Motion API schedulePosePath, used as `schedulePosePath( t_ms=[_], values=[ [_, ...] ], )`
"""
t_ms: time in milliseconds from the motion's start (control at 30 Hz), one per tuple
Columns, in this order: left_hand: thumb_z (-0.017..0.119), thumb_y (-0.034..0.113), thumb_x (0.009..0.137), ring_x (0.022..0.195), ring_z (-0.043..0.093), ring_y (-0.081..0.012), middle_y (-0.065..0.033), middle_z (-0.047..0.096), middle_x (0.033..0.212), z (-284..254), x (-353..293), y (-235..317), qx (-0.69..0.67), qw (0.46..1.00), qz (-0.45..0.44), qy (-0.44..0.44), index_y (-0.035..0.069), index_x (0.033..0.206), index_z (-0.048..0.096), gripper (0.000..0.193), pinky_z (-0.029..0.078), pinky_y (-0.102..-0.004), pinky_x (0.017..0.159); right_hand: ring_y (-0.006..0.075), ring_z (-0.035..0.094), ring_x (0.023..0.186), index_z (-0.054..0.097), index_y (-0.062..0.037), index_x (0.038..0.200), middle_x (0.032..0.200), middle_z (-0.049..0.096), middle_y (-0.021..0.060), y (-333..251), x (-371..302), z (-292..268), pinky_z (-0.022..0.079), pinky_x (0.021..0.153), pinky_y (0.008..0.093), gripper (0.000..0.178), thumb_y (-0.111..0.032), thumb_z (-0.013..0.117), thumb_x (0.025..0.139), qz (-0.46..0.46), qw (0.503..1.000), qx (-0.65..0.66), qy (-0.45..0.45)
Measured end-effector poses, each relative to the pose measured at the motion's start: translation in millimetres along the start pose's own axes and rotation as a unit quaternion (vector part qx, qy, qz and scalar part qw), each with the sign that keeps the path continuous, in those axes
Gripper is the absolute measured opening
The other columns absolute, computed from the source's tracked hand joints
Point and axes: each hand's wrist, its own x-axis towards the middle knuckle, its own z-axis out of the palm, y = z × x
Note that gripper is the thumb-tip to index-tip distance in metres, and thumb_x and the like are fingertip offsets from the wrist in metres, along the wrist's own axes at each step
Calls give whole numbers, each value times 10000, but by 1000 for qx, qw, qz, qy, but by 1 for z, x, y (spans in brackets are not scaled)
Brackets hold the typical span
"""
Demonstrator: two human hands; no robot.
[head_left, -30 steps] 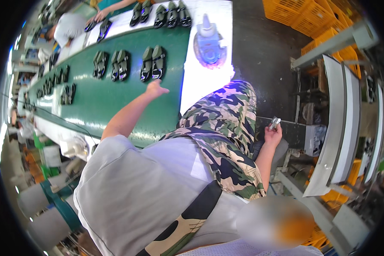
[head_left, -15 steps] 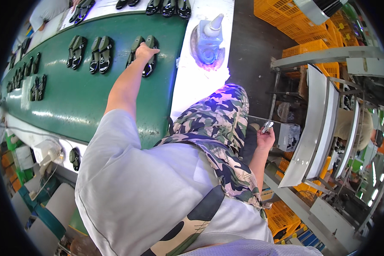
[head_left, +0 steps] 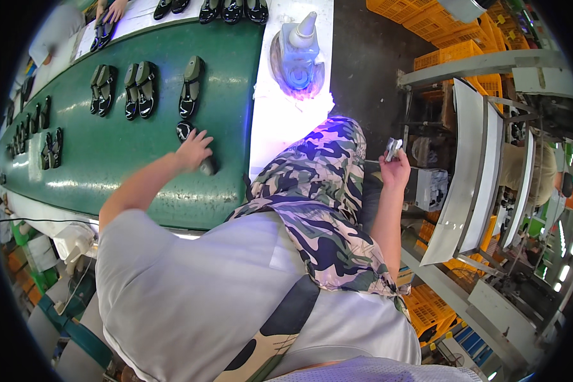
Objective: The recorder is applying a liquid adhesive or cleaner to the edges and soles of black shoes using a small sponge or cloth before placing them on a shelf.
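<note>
My left hand (head_left: 194, 151) is wrapped over the middle of a glossy black shoe (head_left: 184, 131) on the green work surface (head_left: 165, 184). The shoe's toe shows beyond my fingers and its other end sticks out near the wrist; the middle is hidden. Just past it lies a single matching shoe (head_left: 189, 89) with an olive-grey form inside. At my right side, away from the green surface, my right hand (head_left: 396, 170) is closed on a small silvery metal object (head_left: 393, 149), whose kind I cannot make out.
Matching shoe pairs (head_left: 140, 89) stand to the left, with more farther off. A bottle with a white nozzle (head_left: 300, 51) sits on the white ledge (head_left: 286, 121). Another person's hand (head_left: 116, 10) touches shoes at the far left. Yellow crates (head_left: 452, 57) and a metal rack (head_left: 471, 172) are to the right.
My left hand has come nearer, drawing one shoe out of its pair and turning it across the surface. The other shoe stays behind. My right hand has risen slightly with the silvery object.
</note>
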Motion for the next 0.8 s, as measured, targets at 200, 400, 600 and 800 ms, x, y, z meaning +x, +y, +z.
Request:
schedulePosePath(
  t_ms=[200, 400, 600, 800],
  values=[
    [879, 358, 593, 1372, 398, -378, -255, 413, 1465, 6, -27, 67, -331, 828, -397, 220, 5, 1357, 475, 934, 371, -487, 1106, 262, 647, 837, 652, -122, 970, 937, 692, 66, 8, 14, 27, 484, 720, 426, 100, -173, 657, 884, 3, 999, 11, -42],
    [880, 312, 649, 1054, 664, -350, -231, 645, 1181, 9, 11, 13, -490, 653, -563, -131, -68, 1249, 520, 797, 535, -471, 911, 224, 616, 766, 651, -135, 929, 827, 643, 31, 17, 15, 52, 454, 685, 391, 85, -193, 689, 880, 19, 999, -51, -3],
    [718, 20, 762, 1023, 666, -316, -151, 658, 1155, 11, 0, -12, -733, 444, -509, -87, -16, 1227, 552, 495, 522, -499, 952, 178, 595, 758, 645, -136, 914, 830, 636, 8, 12, 8, 60, 449, 690, 376, 88, -202, 694, 883, 11, 999, -41, 10],
    [720, 47, 747, 1187, 576, -330, -133, 620, 1242, -64, 66, 38, -955, 267, -72, 111, 30, 1304, 517, 593, 391, -498, 1115, 167, 576, 760, 603, -116, 917, 871, 620, 26, 12, -3, 61, 450, 704, 375, 126, -131, 713, 858, -11, 993, -113, 32]
  ],
)
